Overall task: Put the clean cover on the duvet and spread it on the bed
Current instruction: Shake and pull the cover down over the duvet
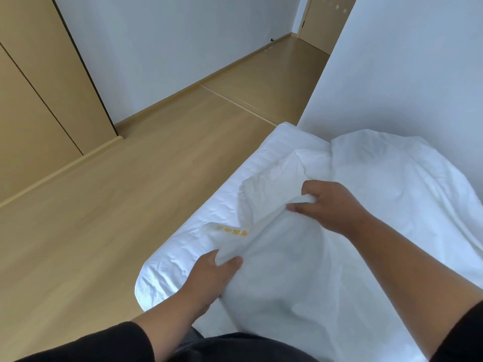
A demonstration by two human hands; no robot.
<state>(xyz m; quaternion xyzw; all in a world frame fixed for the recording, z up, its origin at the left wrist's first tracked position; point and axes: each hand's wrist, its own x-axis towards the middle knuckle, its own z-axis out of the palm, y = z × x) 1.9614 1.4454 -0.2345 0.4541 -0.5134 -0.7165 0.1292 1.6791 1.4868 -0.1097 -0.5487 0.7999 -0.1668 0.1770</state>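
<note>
A white duvet cover (pixel 300 257) lies bunched over the bed (pixel 167 267), which has a white sheet. My left hand (pixel 211 278) pinches the cover's near edge between thumb and fingers, close to a strip with yellow printed characters (pixel 232 230). Farther up the same edge, my right hand (pixel 332 205) grips a folded bunch of the fabric. The edge runs taut between both hands. A puffier white mass, possibly the duvet (pixel 392 168), lies beyond against the wall; I cannot tell cover from duvet there.
Light wooden floor (pixel 117 205) spreads to the left of the bed. A tan wardrobe (pixel 39 87) stands at the far left. White walls (pixel 418 61) border the bed's right side, and a corridor leads to a wooden door (pixel 324 19).
</note>
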